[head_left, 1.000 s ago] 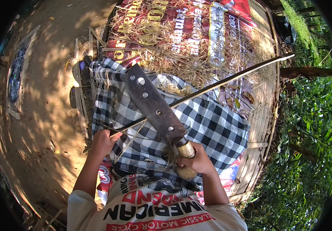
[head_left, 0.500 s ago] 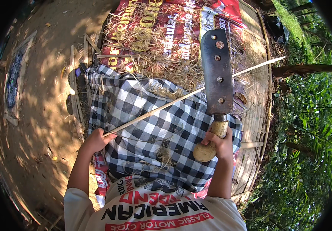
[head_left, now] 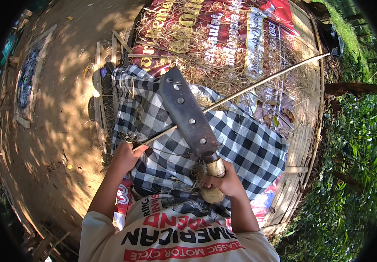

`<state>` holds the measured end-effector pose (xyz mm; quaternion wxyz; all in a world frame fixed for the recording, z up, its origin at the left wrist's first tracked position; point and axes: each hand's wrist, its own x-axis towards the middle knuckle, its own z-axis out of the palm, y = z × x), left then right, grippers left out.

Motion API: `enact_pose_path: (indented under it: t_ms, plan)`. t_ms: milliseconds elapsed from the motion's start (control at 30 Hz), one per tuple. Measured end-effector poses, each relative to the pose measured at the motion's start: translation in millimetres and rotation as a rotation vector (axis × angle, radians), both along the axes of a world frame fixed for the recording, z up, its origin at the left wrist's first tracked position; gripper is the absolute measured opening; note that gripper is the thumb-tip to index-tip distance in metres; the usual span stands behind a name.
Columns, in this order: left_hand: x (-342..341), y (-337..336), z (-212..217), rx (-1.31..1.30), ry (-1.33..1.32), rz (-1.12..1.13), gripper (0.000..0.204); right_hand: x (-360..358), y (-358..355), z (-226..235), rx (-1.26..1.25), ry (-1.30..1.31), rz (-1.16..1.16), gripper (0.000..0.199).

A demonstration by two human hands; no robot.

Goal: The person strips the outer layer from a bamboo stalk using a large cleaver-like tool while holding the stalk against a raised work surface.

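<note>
My left hand [head_left: 127, 156] is closed on the near end of a long, thin bamboo strip [head_left: 260, 82]. The strip slants up and away to the right, across my covered lap. My right hand [head_left: 228, 179] grips the pale wooden handle of a cleaver [head_left: 185, 113]. Its broad dark blade has several round holes and tilts to the far left, passing over the strip near its lower part. Whether the edge touches the strip I cannot tell. A black-and-white checked cloth [head_left: 245, 144] covers my legs, with a thin dark fibre trailing near my left hand.
Beyond the cloth, a red printed banner [head_left: 217, 30] is strewn with curly shavings [head_left: 175, 54]. It lies on a slatted bamboo platform [head_left: 304, 144]. Bare ground [head_left: 74, 113] stretches to the left, with loose wood strips [head_left: 97, 87] beside the platform. Green plants [head_left: 354, 166] border the right.
My right hand has brought the cleaver left and nearer, tilting the blade leftward over the strip's lower part. My left hand keeps hold of the strip; the whole view has shifted slightly.
</note>
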<state>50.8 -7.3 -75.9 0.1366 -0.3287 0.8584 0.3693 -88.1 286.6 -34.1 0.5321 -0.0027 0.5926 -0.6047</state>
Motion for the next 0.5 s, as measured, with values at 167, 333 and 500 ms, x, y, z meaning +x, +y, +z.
enact_pose_path:
  t_ms: [167,333,500]
  plan:
    - [2.7,-2.9,-13.1,-0.136,-0.031,-0.05,0.061,20.9,-1.2,-7.6,0.002,0.007,0.01,0.028]
    - [5.5,-13.3,-22.9,0.101,-0.035,-0.013,0.062,16.3,4.3,1.9,0.05,0.071,0.042,0.024]
    - [10.3,-46.2,-50.6,0.138,-0.207,-0.077,0.079,-37.2,28.9,20.4,0.066,0.287,-0.207,0.022]
